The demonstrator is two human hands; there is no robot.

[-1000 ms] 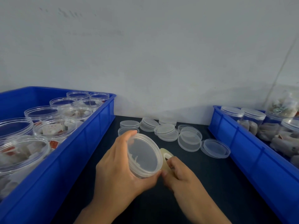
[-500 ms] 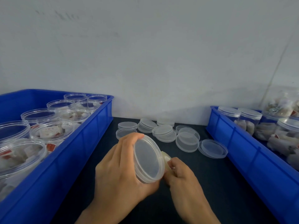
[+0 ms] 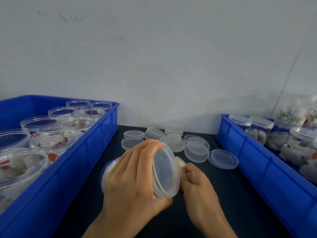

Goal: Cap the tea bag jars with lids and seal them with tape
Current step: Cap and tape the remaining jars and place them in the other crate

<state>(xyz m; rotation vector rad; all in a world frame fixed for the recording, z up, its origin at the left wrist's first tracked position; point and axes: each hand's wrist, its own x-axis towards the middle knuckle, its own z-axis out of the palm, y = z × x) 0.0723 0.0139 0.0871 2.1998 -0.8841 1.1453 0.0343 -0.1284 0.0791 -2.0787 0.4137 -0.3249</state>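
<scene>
At the lower centre of the frame we see the left hand [image 3: 135, 179] wrapped around a clear tea bag jar [image 3: 159, 176], which is tipped on its side with its lid [image 3: 165, 170] facing right. Just right of it, the right hand [image 3: 199, 184] pinches a roll of tape [image 3: 180, 166] that touches the lid's rim. Loose lids [image 3: 196, 149] lie in a cluster on the dark worktop [image 3: 214, 194] above the hands. A blue bin [image 3: 68, 169] at the left holds uncapped jars [image 3: 51, 140] of tea bags; another blue bin [image 3: 257, 162] at the right holds capped jars [image 3: 260, 126].
</scene>
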